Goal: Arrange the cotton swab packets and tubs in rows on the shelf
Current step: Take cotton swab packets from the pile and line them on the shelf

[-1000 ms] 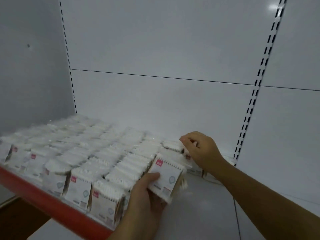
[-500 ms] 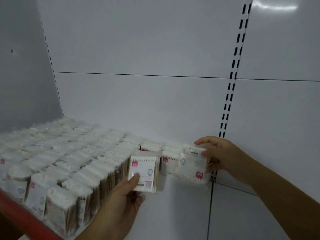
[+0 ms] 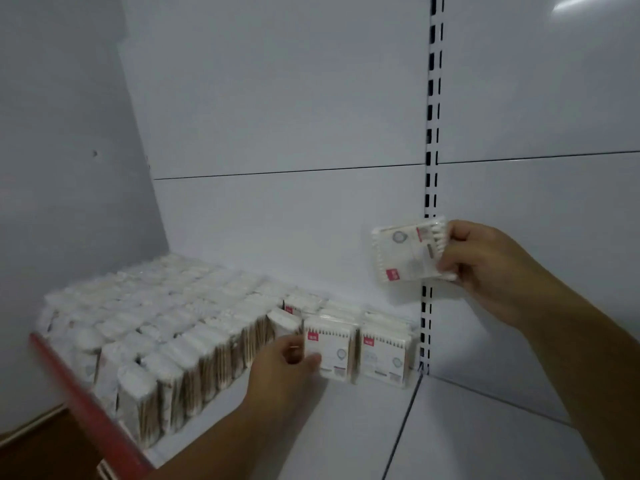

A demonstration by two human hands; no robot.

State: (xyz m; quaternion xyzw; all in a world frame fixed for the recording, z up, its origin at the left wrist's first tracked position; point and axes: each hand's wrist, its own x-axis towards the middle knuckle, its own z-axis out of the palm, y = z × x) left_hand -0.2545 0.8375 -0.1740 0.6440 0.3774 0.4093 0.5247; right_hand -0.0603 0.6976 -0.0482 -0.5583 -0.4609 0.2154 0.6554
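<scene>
The left hand point(image 3: 284, 367) has its grip closed on a cotton swab packet point(image 3: 332, 353). This packet stands upright on the white shelf point(image 3: 346, 427), and the thumb is on its front. Just beside it, on the right, stands another packet point(image 3: 384, 355). To the left, many packets point(image 3: 156, 334) stand in tight rows behind the red shelf edge point(image 3: 86, 403). The right hand point(image 3: 491, 268) has its grip closed on a lifted packet point(image 3: 401, 252). It is held up in the air, by the slotted post point(image 3: 431, 133).
</scene>
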